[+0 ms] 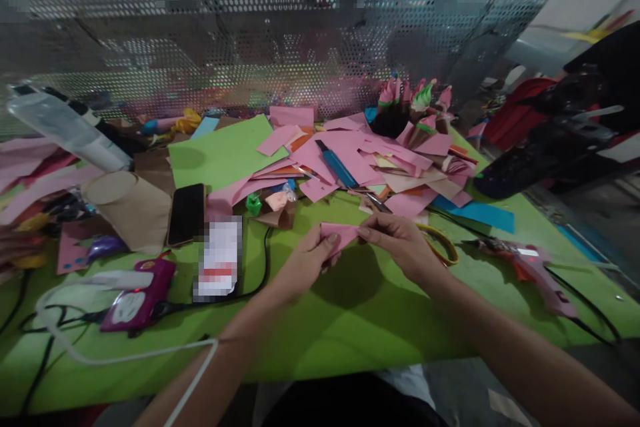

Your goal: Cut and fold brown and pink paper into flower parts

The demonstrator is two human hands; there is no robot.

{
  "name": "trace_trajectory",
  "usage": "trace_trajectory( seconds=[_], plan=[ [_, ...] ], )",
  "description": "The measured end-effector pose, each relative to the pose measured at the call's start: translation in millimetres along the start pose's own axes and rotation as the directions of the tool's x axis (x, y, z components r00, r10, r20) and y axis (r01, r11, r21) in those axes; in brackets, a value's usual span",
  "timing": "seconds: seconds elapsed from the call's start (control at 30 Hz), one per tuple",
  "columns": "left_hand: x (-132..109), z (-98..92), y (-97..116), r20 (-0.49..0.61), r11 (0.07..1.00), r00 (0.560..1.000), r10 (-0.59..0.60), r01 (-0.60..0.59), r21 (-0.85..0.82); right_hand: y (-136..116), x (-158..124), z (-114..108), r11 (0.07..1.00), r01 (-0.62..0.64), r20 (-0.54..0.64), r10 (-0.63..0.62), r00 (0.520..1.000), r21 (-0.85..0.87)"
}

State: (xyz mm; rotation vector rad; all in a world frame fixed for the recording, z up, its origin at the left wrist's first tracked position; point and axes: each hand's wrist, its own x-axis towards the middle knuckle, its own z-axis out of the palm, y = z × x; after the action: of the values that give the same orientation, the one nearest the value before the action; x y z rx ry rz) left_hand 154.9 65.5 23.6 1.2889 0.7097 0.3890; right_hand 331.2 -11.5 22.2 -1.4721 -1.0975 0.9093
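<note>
Slants the bare left forearm (pixel 245 333) and right forearm (pixel 485 327) forward and inward. Curls the left hand (pixel 311 259) with thumb (pixel 331 239) uppermost; holds the right hand (pixel 395 239) just beside it, pinching with thumb and forefinger (pixel 379 219).

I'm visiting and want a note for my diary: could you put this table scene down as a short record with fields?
Left hand: the left hand grips a folded pink piece
Right hand: the right hand pinches its right end
Surface: green table
Behind the hands: pink paper in a loose heap, a blue cutter on it
To the left: phone, brown cone, bottle
To the right: pink glue gun, lying on its side
</note>
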Motion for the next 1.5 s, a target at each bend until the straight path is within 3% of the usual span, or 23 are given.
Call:
trace_trajectory(
  seconds=[0.23, 0.37, 0.53, 0.63, 0.93, 1.03, 1.17, 1.37, 1.5],
  plan=[
    [3, -2.6, -3, 0.049, 0.998, 0.998, -0.027, 0.024, 0.056, -3, 0, -2, 0.999, 0.038, -0.093, -0.039, 0.995, -0.015],
    [2, -2.4, -4, 0.016, 0.991, 1.0, -0.011, 0.009, 0.133, -5, -2, -3, 0.993, 0.08, -0.164, -0.093, 0.982, -0.082],
    [3, -3.3, -4, -0.033, 0.937, 0.994, 0.102, -0.085, 0.34, -4, -3, -2, 0.991, 0.09, -0.069, -0.097, 0.993, -0.101],
    [3, -3.8, -4, -0.041, 0.869, 0.992, 0.116, -0.081, 0.489, 0, -1, 0, 0.996, 0.055, -0.041, -0.058, 0.997, -0.077],
    [0, -4.8, 0, 0.004, 0.721, 0.986, 0.167, -0.125, 0.682, 2, -1, 3, 0.992, 0.05, 0.016, -0.049, 0.999, -0.113],
    [-1, -5.1, 1, 0.049, 0.732, 0.98, 0.192, -0.176, 0.659, 3, -2, 6, 1.0, -0.018, 0.063, 0.019, 0.998, -0.008],
    [0, -7.6, 2, -0.04, 0.815, 0.973, 0.229, -0.169, 0.554, 6, 0, 5, 0.996, -0.031, -0.013, 0.032, 0.999, 0.079],
    [3, -11.2, 2, -0.129, 0.934, 0.967, 0.218, -0.168, 0.317, 2, 2, 3, 0.993, -0.112, 0.134, 0.107, 0.985, 0.026],
    [4, -6.8, 0, -0.11, 0.975, 0.979, 0.17, -0.151, 0.163, 2, -2, 7, 0.985, -0.121, 0.039, 0.117, 0.992, 0.123]
  ],
)
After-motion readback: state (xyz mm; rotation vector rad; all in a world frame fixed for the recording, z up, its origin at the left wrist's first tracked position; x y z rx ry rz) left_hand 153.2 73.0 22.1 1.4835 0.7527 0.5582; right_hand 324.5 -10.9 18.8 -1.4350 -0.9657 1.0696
